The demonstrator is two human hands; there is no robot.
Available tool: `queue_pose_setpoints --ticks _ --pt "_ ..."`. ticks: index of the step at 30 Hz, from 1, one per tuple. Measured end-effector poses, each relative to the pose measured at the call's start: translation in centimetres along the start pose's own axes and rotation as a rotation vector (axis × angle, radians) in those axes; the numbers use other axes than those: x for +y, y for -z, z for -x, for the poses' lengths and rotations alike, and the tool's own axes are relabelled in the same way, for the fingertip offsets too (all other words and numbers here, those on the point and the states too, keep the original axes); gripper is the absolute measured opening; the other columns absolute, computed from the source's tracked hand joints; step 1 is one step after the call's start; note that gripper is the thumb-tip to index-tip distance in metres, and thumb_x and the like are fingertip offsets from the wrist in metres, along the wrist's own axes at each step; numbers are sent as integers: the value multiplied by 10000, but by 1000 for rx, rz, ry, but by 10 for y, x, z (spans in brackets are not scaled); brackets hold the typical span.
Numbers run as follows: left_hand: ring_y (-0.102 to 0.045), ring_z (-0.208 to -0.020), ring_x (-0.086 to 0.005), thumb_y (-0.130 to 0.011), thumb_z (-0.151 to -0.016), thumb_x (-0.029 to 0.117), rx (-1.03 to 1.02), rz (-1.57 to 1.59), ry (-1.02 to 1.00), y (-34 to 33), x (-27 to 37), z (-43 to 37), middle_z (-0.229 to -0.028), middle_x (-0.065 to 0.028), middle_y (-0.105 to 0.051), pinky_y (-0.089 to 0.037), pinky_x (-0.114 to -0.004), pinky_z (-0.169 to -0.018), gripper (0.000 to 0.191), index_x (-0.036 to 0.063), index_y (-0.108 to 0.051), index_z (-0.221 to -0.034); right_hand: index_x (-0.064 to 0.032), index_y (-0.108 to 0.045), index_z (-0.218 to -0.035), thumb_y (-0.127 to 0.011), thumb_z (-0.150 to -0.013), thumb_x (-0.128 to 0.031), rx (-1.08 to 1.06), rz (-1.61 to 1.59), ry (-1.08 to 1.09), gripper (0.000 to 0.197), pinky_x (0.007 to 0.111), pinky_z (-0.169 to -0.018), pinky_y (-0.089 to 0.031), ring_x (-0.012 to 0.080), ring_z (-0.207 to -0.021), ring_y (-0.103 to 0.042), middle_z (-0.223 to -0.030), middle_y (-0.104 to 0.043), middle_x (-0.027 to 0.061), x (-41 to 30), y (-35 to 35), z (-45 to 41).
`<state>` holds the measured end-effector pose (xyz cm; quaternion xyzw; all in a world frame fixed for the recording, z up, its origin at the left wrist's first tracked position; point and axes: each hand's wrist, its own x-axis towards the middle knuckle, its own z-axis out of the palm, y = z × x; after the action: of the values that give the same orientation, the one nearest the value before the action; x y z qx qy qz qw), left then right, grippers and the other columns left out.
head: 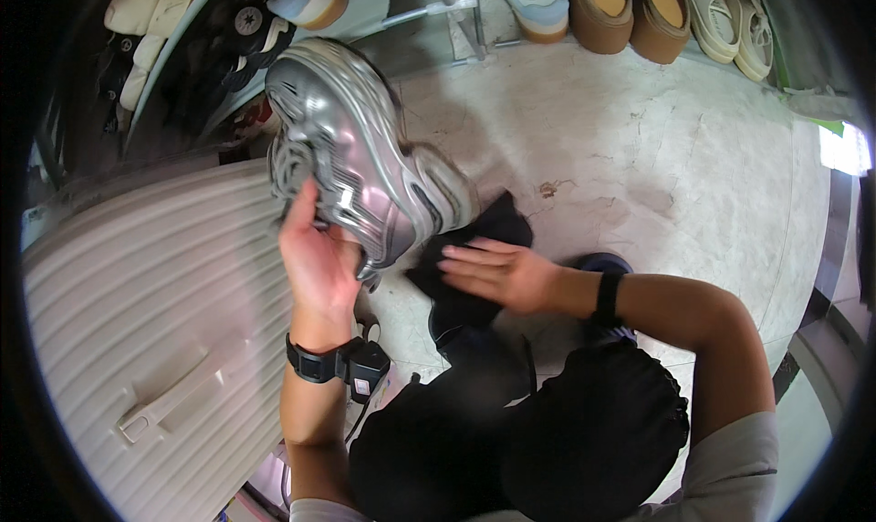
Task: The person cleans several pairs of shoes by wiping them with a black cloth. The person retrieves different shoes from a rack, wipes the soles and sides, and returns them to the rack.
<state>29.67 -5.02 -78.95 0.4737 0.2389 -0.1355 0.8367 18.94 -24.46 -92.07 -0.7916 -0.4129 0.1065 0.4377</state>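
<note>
A shiny silver sneaker (363,159) is in my left hand (318,269), tilted with its toe toward the shelves and its heel toward my right. My left thumb lies over the laces, and the rest of the fingers are hidden behind the shoe. Beside the heel, my right hand (506,275) has a black cloth (503,221), its fingers straight and slightly blurred. The thumb is out of sight. The cloth's edge overlaps the heel in the view; whether they touch, I cannot tell.
A ribbed cream suitcase-like panel with a handle (174,395) stands at left. Shoe shelves (174,56) hold black and white sneakers at upper left. Along the far floor edge (616,132) sit blue-white sneakers (537,5), brown clogs (602,9) and beige sneakers (718,22).
</note>
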Motion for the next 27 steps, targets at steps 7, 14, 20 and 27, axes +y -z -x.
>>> queue_pose_setpoints --ticks 7,14,20,27 --pt "-570 -852 -170 -449 -948 278 127 -26 22 -2 -3 -11 -1004 -58 -614 -479 -330 -768 288 47 -548 -1089 18 -494 -1096 -487 -634 49 458 -243 -520 463 395 -748 -478 379 -882 -594 -949 -570 255 -7 50 53" --pt "-519 -833 -194 -387 -954 394 -117 238 159 1 -17 -6 -985 -61 -618 -422 -335 -801 409 49 -548 -1105 35 -498 -1176 -559 -807 -115 901 -495 -545 402 386 -906 -365 263 -828 -601 -871 -623 157 -50 91 -26" --pt "-431 -1193 -250 -372 -952 410 -284 404 265 -28 -12 5 -1269 -125 -494 -301 -367 -1040 523 -9 -432 -1260 -79 -453 -1294 -593 -783 -268 691 -106 -434 562 690 -968 38 372 -1364 -149 -1441 -324 77 -42 65 -82" --pt "-438 -1197 -307 -372 -948 423 -440 435 320 -23 -8 6 -1281 -165 -479 -318 -401 -1042 539 -16 -429 -1256 -149 -500 -1289 -576 -670 -235 671 -16 -147 629 685 -964 90 314 -1386 -135 -1458 -302 47 -37 33 -53"
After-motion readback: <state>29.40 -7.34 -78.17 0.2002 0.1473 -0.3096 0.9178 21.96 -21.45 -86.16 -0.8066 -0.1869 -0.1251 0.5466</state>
